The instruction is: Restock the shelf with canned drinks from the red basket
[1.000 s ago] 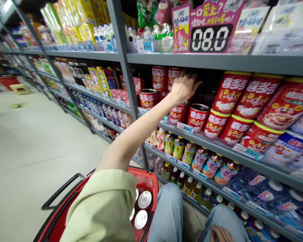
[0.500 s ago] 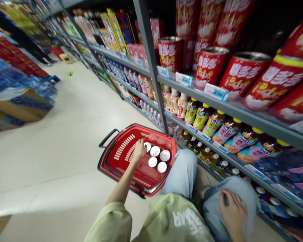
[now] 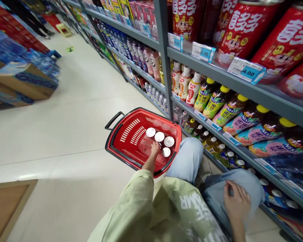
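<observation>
Inside the red shopping basket (image 3: 126, 153) on the floor, several cans with silvery lids stand upright and close together. My left hand (image 3: 155, 148) reaches down among them, its fingers closed around the rim of one can (image 3: 159, 146), which they partly cover. A can (image 3: 150, 132) stands on the far side of it, another can (image 3: 166, 152) to its right. My right hand (image 3: 237, 200) rests on my right knee (image 3: 244, 178), fingers loosely bent and apart, with nothing visible in them.
Right beside the basket runs a grey shelf rack (image 3: 163, 57) with red cans (image 3: 244, 28), price tags and drink bottles (image 3: 214, 101). Cardboard boxes (image 3: 27, 79) and bottled water (image 3: 41, 65) lie at left. Farther off, a person's legs (image 3: 36, 23) stand near a small stool (image 3: 64, 30).
My left hand has moved from the can at the far left of the group to a nearer can. My right hand stays on the knee. The view has shifted slightly.
</observation>
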